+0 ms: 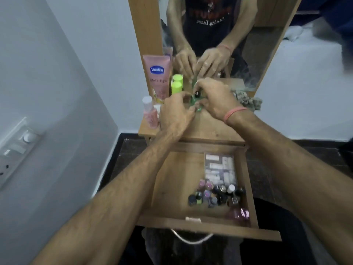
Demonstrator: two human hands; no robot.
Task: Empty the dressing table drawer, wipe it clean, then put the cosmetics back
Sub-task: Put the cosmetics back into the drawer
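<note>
Mostly emptying stage, judging by layout: mirror (219, 25) at the back, tabletop (214, 129) in front of it, and the drawer (177, 180) pulled open below, its left half bare wood. A flat case of small tubes (219, 170) and a cluster of small nail-polish-like bottles (215, 196) sit in the drawer's right side, plus a pink bottle (238, 214) in the near right corner. On the tabletop's left, a pink lotion tube (157, 73), green-capped bottle (176, 87) and small pink bottle (150, 111) stand parked, likely to clear the drawer for wiping. A grey cloth (246, 100) waits at right. Left hand (175, 111) and right hand (214, 98) meet over green items (194, 101), fingers curled around them; exactly what they hold is blurred and partly covered.
</note>
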